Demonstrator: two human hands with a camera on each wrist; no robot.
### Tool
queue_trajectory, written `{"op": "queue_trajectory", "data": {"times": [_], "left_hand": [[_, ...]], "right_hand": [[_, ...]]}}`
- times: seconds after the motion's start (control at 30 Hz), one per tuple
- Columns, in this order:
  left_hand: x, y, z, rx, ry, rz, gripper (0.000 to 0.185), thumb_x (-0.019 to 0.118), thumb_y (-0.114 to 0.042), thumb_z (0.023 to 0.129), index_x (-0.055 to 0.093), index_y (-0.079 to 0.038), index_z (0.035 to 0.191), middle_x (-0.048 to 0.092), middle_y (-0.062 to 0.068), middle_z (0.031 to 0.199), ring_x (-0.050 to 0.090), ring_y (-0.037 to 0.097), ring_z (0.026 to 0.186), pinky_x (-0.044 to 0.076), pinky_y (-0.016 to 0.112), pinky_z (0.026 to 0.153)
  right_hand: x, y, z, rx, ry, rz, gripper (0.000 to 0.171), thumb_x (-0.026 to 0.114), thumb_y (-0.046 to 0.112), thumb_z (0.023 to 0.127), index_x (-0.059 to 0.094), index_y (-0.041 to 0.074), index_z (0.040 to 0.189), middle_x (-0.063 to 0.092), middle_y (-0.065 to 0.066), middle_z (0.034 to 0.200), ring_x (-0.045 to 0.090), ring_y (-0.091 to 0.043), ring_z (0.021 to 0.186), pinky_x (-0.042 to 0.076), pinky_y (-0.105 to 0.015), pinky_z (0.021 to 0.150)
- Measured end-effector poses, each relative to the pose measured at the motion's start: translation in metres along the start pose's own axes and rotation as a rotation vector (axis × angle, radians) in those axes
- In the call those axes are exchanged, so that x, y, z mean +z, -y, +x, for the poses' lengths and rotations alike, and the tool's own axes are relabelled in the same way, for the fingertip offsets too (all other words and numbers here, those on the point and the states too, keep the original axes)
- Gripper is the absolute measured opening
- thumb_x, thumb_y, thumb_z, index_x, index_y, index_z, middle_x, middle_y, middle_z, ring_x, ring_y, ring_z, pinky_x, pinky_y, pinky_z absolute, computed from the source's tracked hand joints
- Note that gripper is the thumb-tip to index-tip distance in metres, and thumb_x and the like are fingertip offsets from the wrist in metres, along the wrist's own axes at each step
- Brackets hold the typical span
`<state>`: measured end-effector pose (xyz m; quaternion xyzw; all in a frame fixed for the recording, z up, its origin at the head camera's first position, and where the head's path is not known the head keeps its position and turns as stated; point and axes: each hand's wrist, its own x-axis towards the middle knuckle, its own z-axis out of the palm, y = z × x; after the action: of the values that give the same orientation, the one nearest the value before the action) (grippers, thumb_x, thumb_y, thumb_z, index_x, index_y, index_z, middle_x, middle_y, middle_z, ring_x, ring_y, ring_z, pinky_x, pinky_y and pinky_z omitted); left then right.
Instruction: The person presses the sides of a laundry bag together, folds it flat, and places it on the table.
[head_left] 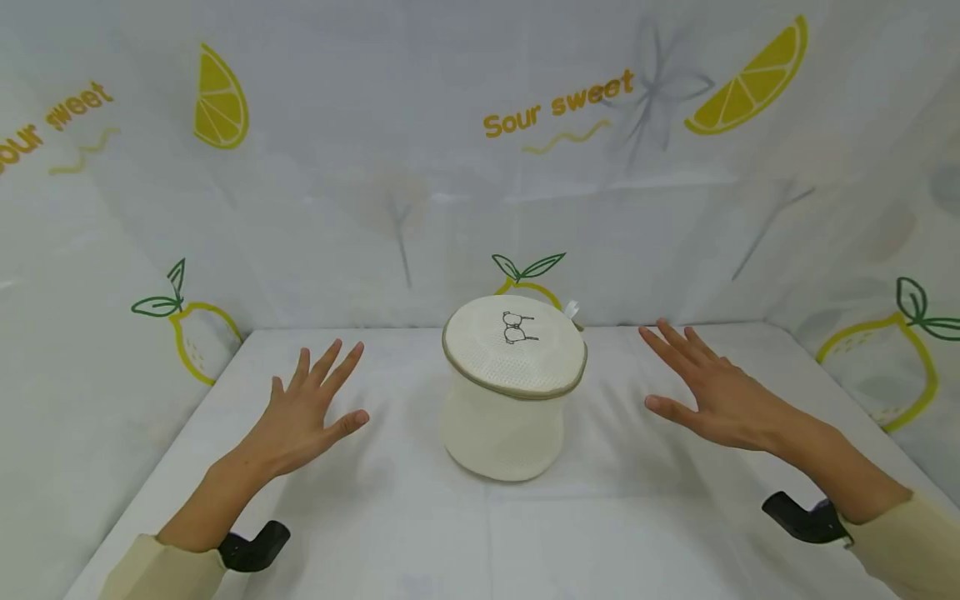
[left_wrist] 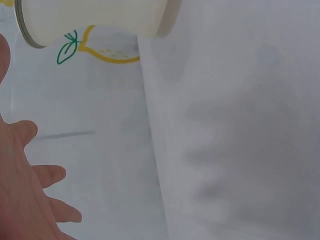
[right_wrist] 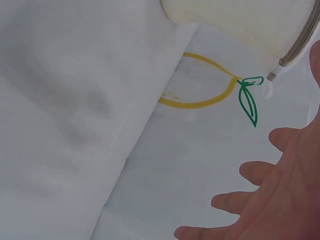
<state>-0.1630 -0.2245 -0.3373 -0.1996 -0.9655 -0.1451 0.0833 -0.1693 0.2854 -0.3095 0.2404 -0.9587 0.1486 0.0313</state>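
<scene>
A cream mesh laundry bag point(head_left: 513, 390), round and drum-shaped with a taupe zip rim and a small bra drawing on its lid, stands upright on the white sheet point(head_left: 420, 517). My left hand point(head_left: 309, 410) hovers to the left of it, fingers spread and straight, holding nothing. To the right of the bag my right hand point(head_left: 701, 385) does the same, palm down. Neither hand touches the bag. The left wrist view catches the bag point(left_wrist: 95, 20) at its top edge, and the right wrist view shows the bag point(right_wrist: 240, 22) with its zip pull.
White cloth walls point(head_left: 420, 167) printed with lemons and "Sour sweet" enclose the surface at the back and both sides. Black wrist mounts point(head_left: 251, 546) show at my sleeves.
</scene>
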Motion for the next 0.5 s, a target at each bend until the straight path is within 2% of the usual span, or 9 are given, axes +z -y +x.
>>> {"op": "queue_trajectory", "data": {"times": [0.23,0.37,0.5], "left_hand": [[-0.0024,-0.0023,0.0046,0.007,-0.027,-0.065,0.081,0.051,-0.057,0.092,0.009,-0.028,0.155,0.015,0.017,0.157,0.005,0.052,0.138,0.011,0.081,0.090],[-0.0037,-0.0045,0.0076,0.013,-0.045,-0.100,0.080,0.051,-0.057,0.093,0.010,-0.028,0.155,0.016,0.017,0.157,0.005,0.050,0.139,0.012,0.080,0.091],[-0.0008,-0.0056,0.0074,0.004,-0.044,-0.129,0.079,0.050,-0.056,0.093,0.010,-0.028,0.155,0.016,0.017,0.156,0.006,0.051,0.139,0.013,0.079,0.092]], "right_hand": [[-0.0043,-0.0024,0.0000,0.017,-0.020,0.068,0.080,0.058,0.038,0.095,0.004,0.032,0.155,0.000,0.004,0.160,0.004,-0.033,0.144,0.031,-0.074,0.084],[-0.0065,-0.0043,0.0024,-0.005,-0.040,0.155,0.081,0.059,0.032,0.095,0.005,0.033,0.154,0.004,0.003,0.160,0.009,-0.035,0.143,0.025,-0.071,0.092],[-0.0045,-0.0052,0.0046,-0.027,-0.047,0.239,0.081,0.060,0.027,0.095,0.006,0.033,0.154,0.010,-0.002,0.159,0.016,-0.039,0.141,0.024,-0.071,0.095]]}}
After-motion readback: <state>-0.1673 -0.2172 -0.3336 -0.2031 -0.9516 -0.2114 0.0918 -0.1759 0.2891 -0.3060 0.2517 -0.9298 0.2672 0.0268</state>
